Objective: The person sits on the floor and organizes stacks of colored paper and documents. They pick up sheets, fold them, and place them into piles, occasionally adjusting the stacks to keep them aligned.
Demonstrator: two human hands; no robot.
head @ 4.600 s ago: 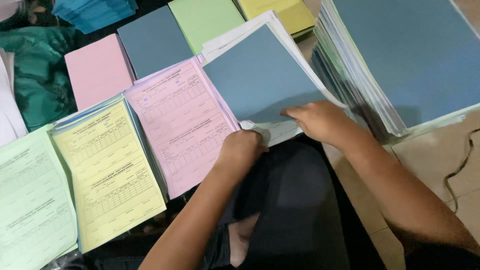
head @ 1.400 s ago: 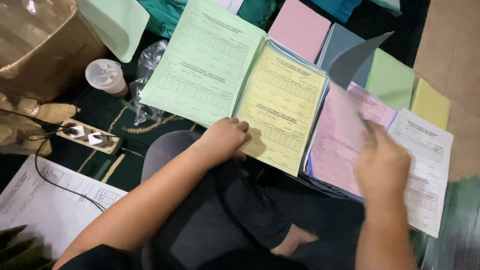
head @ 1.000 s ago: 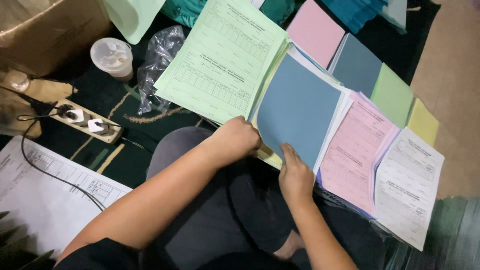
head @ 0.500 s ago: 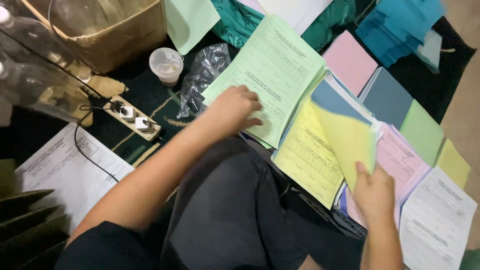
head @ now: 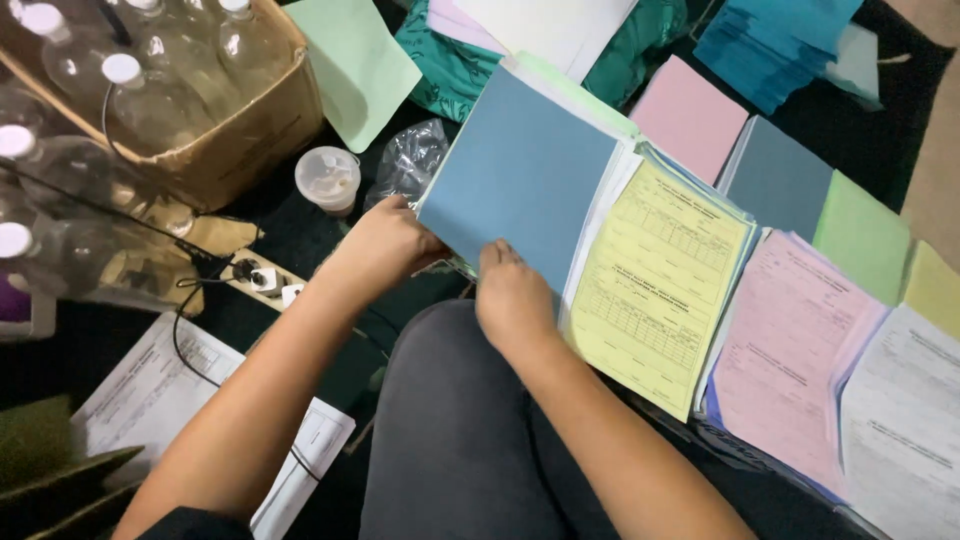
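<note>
Gripping the lower left corner of the blue sheet (head: 520,175), the left hand (head: 385,240) is curled shut on it. The right hand (head: 512,300) pinches its bottom edge, just beside the yellow form (head: 660,275).

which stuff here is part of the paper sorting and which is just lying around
In use:
left hand and right hand, both on the blue sheet
yellow form
pink form
white form

Lying about:
box of bottles
plastic cup
power strip
teal cloth
</note>
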